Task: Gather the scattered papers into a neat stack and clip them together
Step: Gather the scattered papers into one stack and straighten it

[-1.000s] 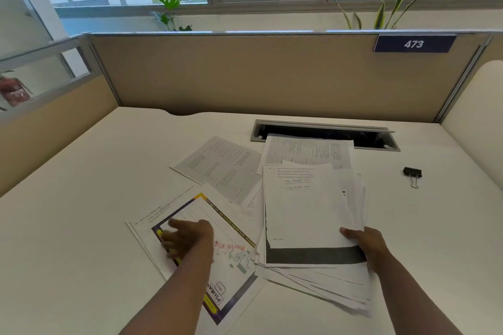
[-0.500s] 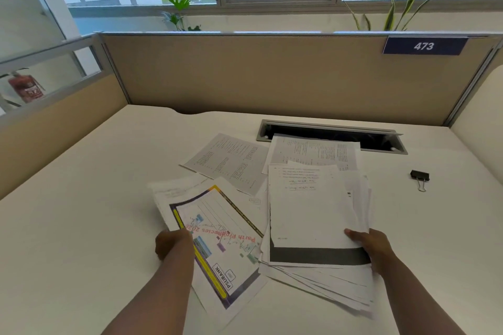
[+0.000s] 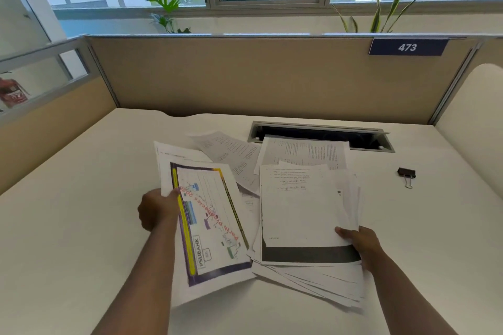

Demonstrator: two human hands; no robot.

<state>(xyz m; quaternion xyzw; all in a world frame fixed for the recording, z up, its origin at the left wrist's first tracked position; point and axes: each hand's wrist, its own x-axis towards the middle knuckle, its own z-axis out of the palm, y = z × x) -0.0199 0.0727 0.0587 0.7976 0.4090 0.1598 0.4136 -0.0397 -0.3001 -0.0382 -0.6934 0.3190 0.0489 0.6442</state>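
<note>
Purple-bordered colour sheets (image 3: 209,223) are pinched by their left edge in my left hand (image 3: 158,212), lifted off the desk (image 3: 68,226). My right hand (image 3: 359,242) grips the loose stack (image 3: 304,215) mid-desk; the black binder clip (image 3: 406,173) lies toward the right edge.

White desk (image 3: 81,226): loose paper pile (image 3: 307,269) mid-desk, black binder clip (image 3: 406,173) well apart (right side), cable slot (image 3: 321,134) behind
</note>
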